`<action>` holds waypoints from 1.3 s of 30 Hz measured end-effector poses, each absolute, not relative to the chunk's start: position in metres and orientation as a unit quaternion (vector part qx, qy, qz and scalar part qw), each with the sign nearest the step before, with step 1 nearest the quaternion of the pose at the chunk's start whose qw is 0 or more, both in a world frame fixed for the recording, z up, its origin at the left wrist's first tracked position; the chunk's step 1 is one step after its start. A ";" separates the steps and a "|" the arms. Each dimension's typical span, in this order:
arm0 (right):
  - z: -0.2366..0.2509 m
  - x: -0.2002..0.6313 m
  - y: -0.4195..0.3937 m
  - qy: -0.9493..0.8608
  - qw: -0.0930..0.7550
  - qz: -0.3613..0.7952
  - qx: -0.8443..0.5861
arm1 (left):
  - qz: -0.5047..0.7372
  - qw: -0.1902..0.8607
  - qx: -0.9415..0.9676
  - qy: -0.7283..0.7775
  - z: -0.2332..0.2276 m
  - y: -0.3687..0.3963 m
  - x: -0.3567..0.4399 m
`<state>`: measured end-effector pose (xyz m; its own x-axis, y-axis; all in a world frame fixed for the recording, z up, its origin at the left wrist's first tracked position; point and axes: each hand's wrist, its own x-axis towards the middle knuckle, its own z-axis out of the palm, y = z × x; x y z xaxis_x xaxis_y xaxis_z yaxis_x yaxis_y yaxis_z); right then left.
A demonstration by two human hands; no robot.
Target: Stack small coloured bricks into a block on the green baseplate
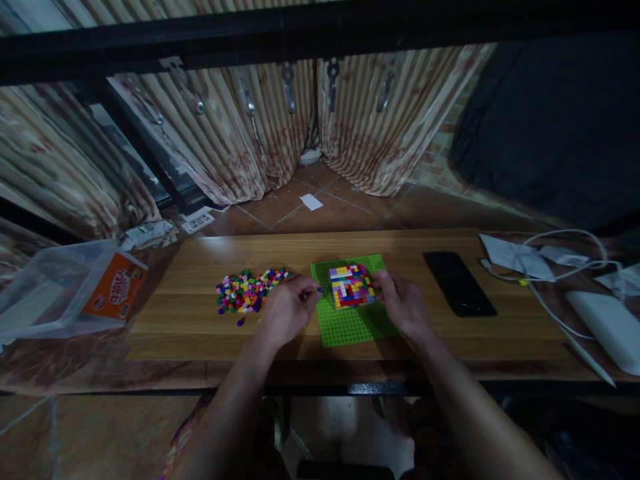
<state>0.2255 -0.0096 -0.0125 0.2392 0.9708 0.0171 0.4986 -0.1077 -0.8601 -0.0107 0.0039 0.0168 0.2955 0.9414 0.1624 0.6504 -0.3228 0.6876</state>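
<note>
Bricks of the small plastic kind looked light and hard, stiff under the fingers and likely slick enough to skip away if pinched carelessly; I judged the best hold on one to be by its two short sides, between thumb and forefinger. The brick patch [351,286] would not flex, though pieces could pop loose if pried at a corner, so steadying it by its edge seemed wise. It sat on the far half of a green baseplate [350,323], which lay flat on the wooden table [200,333]. The patch was a dense square of red, yellow, pink, blue and white studs, tightly packed. The right hand [403,303] rested against the patch's right edge, fingers curled onto it. The left hand [290,308] hovered at the baseplate's left edge, fingertips drawn together as if pinching a tiny piece, though I could not make out the piece itself. A loose pile of bricks [247,291] lay just left of that hand. A dark phone [459,283] lay well to the right
</note>
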 end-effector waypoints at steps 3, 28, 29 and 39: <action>-0.012 0.225 -0.009 -0.551 0.386 0.295 -0.679 | 0.298 0.256 0.773 0.498 0.015 0.003 0.028; -0.011 0.227 -0.011 -0.593 0.346 0.295 -0.665 | 0.245 0.137 0.824 0.493 0.004 0.014 0.073; -0.011 0.227 -0.010 -0.594 0.348 0.294 -0.663 | 0.246 0.134 0.824 0.493 0.004 0.014 0.073; -0.017 0.223 -0.008 -0.588 0.358 0.267 -0.674 | 0.246 0.090 0.822 0.505 0.001 0.008 0.077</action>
